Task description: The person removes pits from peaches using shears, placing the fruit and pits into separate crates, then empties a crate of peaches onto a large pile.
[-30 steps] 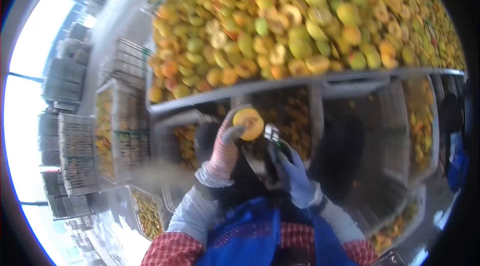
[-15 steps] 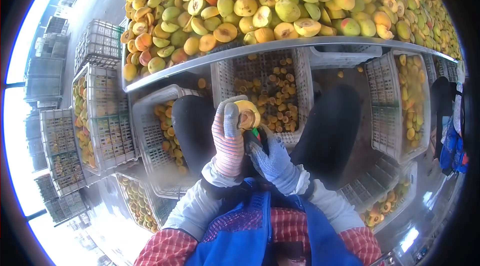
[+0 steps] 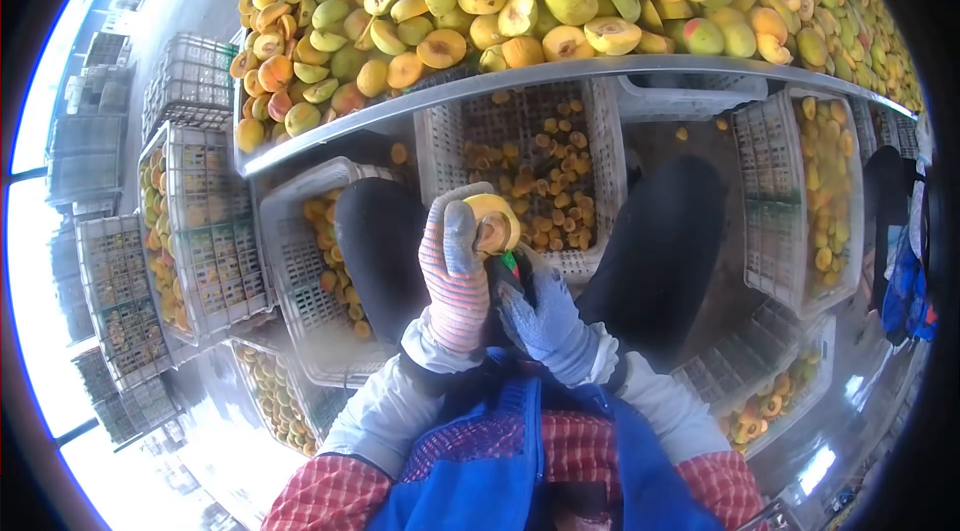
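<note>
In my left hand point(image 3: 452, 266), gloved in striped knit, is a peach half point(image 3: 494, 223), its cut face and brown hollow turned towards me. The fingers wrap its left side. My right hand point(image 3: 552, 323), in a blue-grey knit glove, is closed around a small hand tool with a black, green and red handle point(image 3: 513, 269). The tool's upper end meets the lower edge of the peach half, and its tip is hidden there. Both hands are close together between my knees, in front of a crate point(image 3: 603, 161) with small peach pieces in it.
A metal-edged table point(image 3: 600, 67) heaped with halved peaches spans the front. Crates of peaches stand at my left point(image 3: 335, 336) and right point(image 3: 775, 231). More stacked crates point(image 3: 210, 241) stand farther left. Another person's blue clothing point(image 3: 905, 276) shows at the far right.
The view has shifted slightly, so the table and crates sit a little higher. Both hands keep their grip on the peach half and the tool, almost unmoved.
</note>
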`<state>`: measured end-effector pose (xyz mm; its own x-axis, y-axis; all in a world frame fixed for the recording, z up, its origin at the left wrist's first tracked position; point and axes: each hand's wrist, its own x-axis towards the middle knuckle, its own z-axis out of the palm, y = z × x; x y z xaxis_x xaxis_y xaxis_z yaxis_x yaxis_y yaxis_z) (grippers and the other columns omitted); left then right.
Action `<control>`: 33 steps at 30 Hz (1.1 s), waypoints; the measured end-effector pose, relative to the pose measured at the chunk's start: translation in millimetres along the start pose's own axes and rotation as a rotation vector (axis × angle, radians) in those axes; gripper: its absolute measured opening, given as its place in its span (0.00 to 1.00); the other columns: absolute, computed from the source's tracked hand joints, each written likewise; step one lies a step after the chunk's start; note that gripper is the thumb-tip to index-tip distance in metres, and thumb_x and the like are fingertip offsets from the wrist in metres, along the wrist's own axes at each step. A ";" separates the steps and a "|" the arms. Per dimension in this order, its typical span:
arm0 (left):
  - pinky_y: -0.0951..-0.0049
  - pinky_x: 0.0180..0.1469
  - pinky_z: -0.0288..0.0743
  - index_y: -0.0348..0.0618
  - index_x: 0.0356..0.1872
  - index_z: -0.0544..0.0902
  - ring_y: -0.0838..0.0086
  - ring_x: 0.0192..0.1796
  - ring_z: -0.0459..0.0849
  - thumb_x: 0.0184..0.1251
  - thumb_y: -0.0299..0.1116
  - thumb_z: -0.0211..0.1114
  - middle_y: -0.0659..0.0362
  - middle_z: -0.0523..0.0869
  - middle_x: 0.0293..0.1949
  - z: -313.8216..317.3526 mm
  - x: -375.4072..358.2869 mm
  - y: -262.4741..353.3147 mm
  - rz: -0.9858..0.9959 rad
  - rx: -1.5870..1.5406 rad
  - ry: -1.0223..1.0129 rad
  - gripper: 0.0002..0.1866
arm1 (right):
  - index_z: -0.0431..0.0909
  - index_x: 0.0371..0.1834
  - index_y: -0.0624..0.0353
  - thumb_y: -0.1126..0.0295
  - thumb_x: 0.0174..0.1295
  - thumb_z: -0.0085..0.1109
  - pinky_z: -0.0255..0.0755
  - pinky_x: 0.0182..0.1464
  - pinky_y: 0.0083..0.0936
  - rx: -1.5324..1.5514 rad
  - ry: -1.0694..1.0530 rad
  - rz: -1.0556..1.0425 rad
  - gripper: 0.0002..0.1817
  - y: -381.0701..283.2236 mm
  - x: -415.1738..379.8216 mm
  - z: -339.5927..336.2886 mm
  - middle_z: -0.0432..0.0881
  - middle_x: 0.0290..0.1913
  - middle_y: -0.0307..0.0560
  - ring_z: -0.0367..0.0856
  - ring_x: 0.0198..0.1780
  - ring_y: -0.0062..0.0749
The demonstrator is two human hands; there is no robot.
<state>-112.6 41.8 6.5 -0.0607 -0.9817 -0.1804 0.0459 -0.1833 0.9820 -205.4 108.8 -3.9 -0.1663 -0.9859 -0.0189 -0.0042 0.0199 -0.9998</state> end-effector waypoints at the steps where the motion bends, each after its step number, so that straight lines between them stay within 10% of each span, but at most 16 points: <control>1: 0.78 0.46 0.73 0.37 0.46 0.80 0.78 0.40 0.79 0.75 0.48 0.50 0.59 0.83 0.37 1.7 0.3 2.4 -0.004 0.000 -0.009 0.21 | 0.72 0.52 0.66 0.65 0.65 0.55 0.72 0.39 0.38 0.047 -0.023 0.047 0.18 -0.2 -0.6 -1.6 0.80 0.38 0.57 0.81 0.37 0.48; 9: 0.79 0.43 0.73 0.36 0.45 0.80 0.81 0.37 0.79 0.74 0.46 0.52 0.59 0.84 0.33 -6.3 8.1 21.1 -0.104 0.065 -0.293 0.20 | 0.68 0.59 0.63 0.63 0.68 0.52 0.73 0.27 0.21 0.694 -0.116 0.539 0.20 5.4 -23.1 -8.1 0.79 0.32 0.47 0.80 0.30 0.29; 17: 0.78 0.41 0.74 0.36 0.45 0.80 0.80 0.36 0.80 0.72 0.52 0.54 0.59 0.84 0.32 -11.9 21.6 24.7 0.152 0.345 -0.451 0.24 | 0.70 0.43 0.58 0.45 0.71 0.42 0.58 0.11 0.17 1.555 -0.644 0.692 0.24 10.8 -11.9 -12.1 0.67 0.18 0.37 0.62 0.12 0.17; 21: 0.80 0.39 0.73 0.41 0.45 0.81 0.82 0.33 0.78 0.73 0.52 0.53 0.63 0.83 0.32 -14.9 20.1 15.1 -0.238 0.030 -0.525 0.22 | 0.70 0.37 0.57 0.46 0.72 0.39 0.57 0.11 0.18 2.038 -0.785 0.773 0.24 10.6 -6.5 -7.8 0.65 0.16 0.36 0.60 0.11 0.17; 29: 0.76 0.40 0.76 0.40 0.44 0.79 0.77 0.36 0.82 0.70 0.55 0.55 0.59 0.83 0.34 2.6 9.6 -11.7 -0.599 -0.563 -0.227 0.24 | 0.67 0.34 0.59 0.47 0.72 0.40 0.63 0.12 0.19 2.168 -0.968 0.586 0.24 17.8 4.4 -7.1 0.68 0.16 0.37 0.64 0.11 0.18; 33: 0.75 0.42 0.76 0.43 0.43 0.79 0.74 0.38 0.82 0.72 0.51 0.55 0.60 0.83 0.37 -20.3 4.4 -40.8 -0.506 -0.369 0.050 0.20 | 0.69 0.33 0.61 0.48 0.72 0.41 0.64 0.15 0.19 2.168 -0.645 0.591 0.24 15.9 4.5 -14.1 0.67 0.18 0.36 0.66 0.15 0.18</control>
<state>-94.4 44.0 -35.5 -0.1186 -0.7686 -0.6287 0.3654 -0.6225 0.6921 -220.1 107.0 -19.8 0.4621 -0.8558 0.2325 0.6464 0.5045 0.5724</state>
